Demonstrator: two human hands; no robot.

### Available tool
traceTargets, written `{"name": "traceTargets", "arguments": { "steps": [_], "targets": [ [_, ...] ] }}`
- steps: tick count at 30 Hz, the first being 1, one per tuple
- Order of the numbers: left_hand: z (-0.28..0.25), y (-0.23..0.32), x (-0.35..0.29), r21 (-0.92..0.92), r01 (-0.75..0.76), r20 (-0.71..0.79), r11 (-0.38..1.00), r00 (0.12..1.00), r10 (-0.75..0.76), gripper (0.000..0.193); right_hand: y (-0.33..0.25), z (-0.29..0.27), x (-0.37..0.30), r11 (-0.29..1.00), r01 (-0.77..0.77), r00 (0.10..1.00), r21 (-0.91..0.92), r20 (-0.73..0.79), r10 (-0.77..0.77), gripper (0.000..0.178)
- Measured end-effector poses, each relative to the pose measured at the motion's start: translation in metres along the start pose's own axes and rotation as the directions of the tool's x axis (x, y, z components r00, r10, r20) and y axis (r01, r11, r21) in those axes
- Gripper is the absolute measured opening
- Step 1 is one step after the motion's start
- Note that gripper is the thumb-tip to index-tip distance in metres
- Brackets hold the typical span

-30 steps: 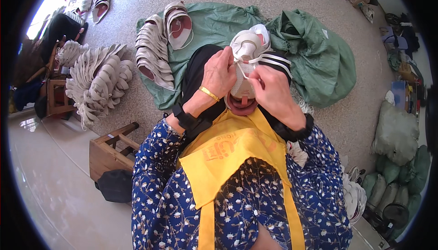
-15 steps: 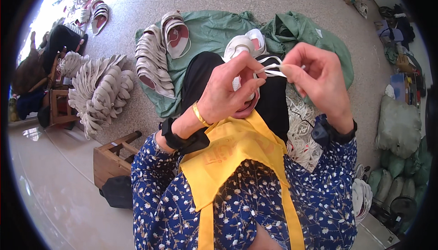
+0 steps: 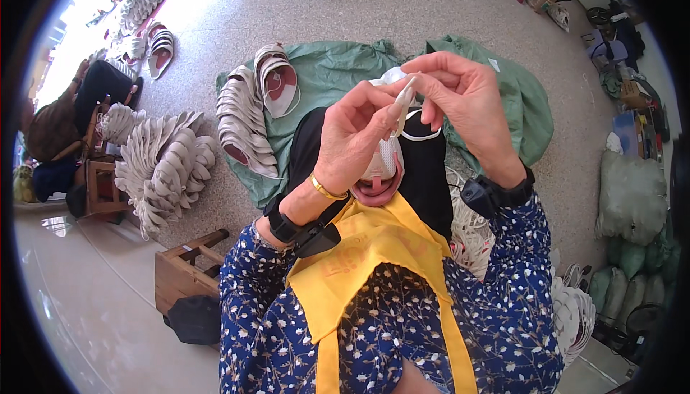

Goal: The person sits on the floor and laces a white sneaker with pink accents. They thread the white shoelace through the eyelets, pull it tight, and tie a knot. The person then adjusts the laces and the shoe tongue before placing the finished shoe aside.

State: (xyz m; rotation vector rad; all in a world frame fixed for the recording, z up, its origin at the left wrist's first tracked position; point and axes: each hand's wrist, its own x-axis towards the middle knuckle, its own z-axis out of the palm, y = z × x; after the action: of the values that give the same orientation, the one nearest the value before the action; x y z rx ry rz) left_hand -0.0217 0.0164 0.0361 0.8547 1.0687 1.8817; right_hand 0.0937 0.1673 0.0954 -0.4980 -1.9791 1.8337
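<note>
Above my lap, my left hand (image 3: 356, 131) and my right hand (image 3: 467, 103) meet, fingertips pinched on a white shoelace (image 3: 421, 137). A loop of it hangs below my right fingers. Under the hands, a white shoe upper (image 3: 388, 167) with a pinkish lining rests between my knees, its far part partly covered by the fingers. Further white material shows just beyond my hands, mostly hidden. My yellow apron (image 3: 359, 250) lies at the near end of the upper.
On green cloth (image 3: 330, 60) ahead stand nested shoe uppers (image 3: 244, 117) and a second stack (image 3: 277, 81). Loose white laces (image 3: 471, 232) lie by my right leg. At left are a big pile of uppers (image 3: 162, 160), a wooden stool (image 3: 183, 272) and a seated person (image 3: 100, 88). Sacks (image 3: 632, 196) line the right.
My right hand has moved left and up to meet my left hand; the lace that was stretched between them is now bunched at the fingertips. The view has shifted slightly.
</note>
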Motion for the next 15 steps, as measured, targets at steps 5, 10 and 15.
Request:
{"name": "traceTargets", "arguments": {
  "steps": [5, 10, 15],
  "targets": [
    [-0.002, -0.003, 0.0, -0.057, 0.073, -0.036, 0.996, 0.996, -0.075, 0.015, -0.004, 0.009, 0.003, 0.996, -0.026, 0.998, 0.09, -0.051, 0.03, 0.023],
    [-0.008, -0.007, 0.003, -0.124, 0.083, -0.013, 0.989, 0.996, -0.085, 0.012, 0.014, 0.007, -0.003, 0.999, -0.036, 0.999, -0.02, -0.041, 0.035, 0.022],
    [-0.009, -0.014, 0.005, -0.027, 0.051, -0.041, 0.998, 0.998, -0.052, 0.014, 0.042, 0.011, -0.002, 0.975, 0.157, 0.985, -0.156, -0.043, -0.165, 0.019]
  ]
}}
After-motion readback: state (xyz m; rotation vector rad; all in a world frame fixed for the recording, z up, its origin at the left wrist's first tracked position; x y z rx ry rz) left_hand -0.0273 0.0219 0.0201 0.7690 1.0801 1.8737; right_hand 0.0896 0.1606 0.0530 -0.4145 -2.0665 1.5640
